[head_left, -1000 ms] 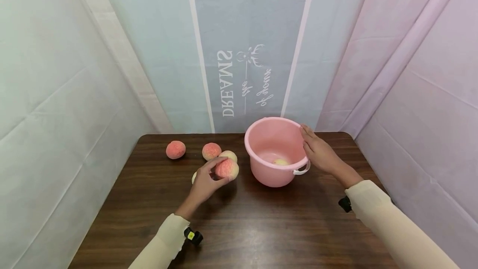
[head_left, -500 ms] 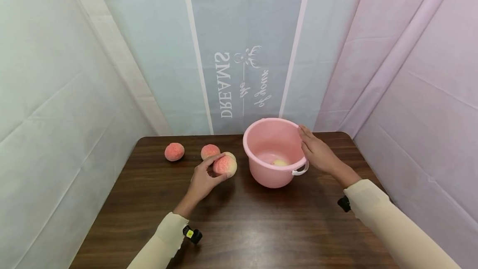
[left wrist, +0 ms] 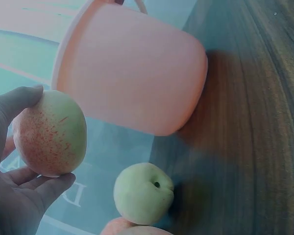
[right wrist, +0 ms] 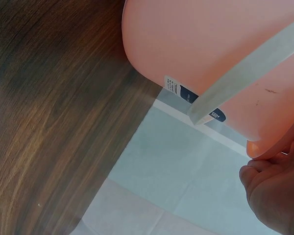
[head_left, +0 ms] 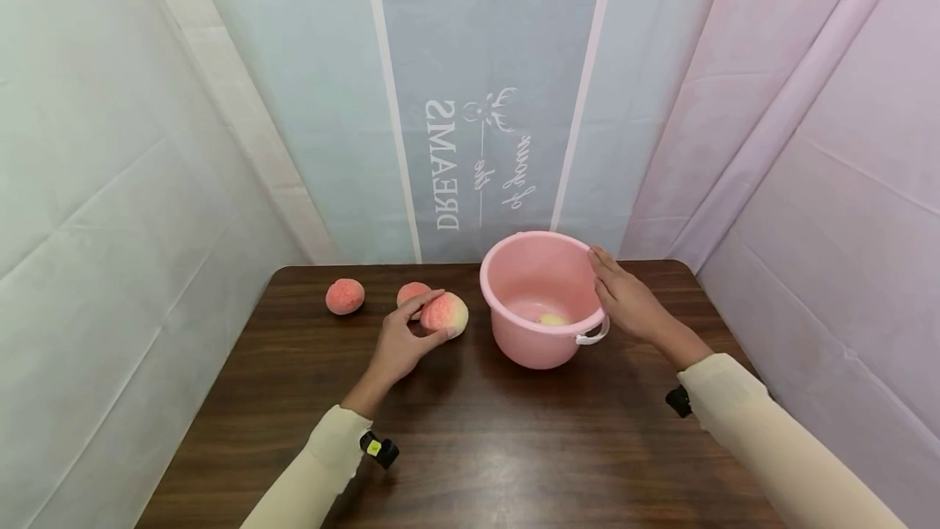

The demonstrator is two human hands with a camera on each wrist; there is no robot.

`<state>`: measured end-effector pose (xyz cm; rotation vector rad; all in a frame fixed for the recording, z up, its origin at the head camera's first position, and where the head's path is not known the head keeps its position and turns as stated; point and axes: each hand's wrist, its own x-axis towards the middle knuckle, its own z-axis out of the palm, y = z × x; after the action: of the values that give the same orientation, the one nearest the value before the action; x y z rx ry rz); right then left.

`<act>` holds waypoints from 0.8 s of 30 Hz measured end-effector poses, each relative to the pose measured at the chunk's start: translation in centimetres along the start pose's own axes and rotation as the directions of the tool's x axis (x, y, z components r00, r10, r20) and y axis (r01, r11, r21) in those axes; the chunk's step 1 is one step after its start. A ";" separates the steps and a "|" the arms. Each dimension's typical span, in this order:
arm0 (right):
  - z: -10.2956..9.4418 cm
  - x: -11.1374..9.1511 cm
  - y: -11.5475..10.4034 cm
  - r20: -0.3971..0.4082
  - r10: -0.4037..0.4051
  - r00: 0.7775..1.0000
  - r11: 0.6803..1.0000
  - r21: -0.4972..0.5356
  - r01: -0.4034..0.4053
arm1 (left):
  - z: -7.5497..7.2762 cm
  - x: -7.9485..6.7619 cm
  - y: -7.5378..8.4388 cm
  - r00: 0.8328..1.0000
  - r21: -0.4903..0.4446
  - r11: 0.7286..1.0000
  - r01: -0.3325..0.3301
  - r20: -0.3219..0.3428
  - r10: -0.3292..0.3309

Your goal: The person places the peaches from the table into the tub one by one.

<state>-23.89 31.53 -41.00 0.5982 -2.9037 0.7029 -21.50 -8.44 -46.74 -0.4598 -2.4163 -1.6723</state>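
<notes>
My left hand (head_left: 400, 345) pinches a red-and-cream peach (head_left: 445, 314) between thumb and fingers, just left of the pink bucket (head_left: 534, 345). The left wrist view shows this held peach (left wrist: 51, 134) raised beside the bucket's wall. Below it a pale peach (left wrist: 143, 193) with a dark stem hole sits on the table, and parts of other peaches show at the bottom edge. My right hand (head_left: 630, 300) holds the bucket's rim on its right side; the right wrist view has its fingers (right wrist: 264, 178) bent at the rim. A pale peach (head_left: 551, 319) lies inside the bucket.
One reddish peach (head_left: 345, 297) lies at the back left of the brown wooden table (head_left: 470, 447). Another peach (head_left: 414, 293) is partly covered by my left fingers. A white handle (head_left: 593, 335) hangs at the bucket's right front. Curtains (head_left: 485, 47) close off the back and sides.
My left hand has shifted slightly up and away from me with the peach, now overlapping the peaches behind it more. My right hand stays at the bucket's rim.
</notes>
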 end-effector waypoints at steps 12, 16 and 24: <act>0.4 0.2 0.4 0.004 -0.008 1.000 1.000 -0.006 0.008 | 0.0 0.5 1.5 0.999 -0.206 0.978 0.018 0.044 -0.009; 0.4 0.2 0.4 -0.009 -0.015 1.000 1.000 -0.011 0.015 | 0.0 0.7 2.0 0.998 -0.232 0.972 0.032 0.052 -0.020; 0.4 0.2 0.4 -0.027 -0.023 0.999 1.000 -0.014 0.023 | -0.2 1.1 3.1 0.999 -0.138 0.990 0.033 0.044 -0.027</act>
<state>-24.21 31.59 -41.43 0.6149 -2.8695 0.6819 -21.48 -7.49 -43.60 -0.4842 -2.3564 -1.8700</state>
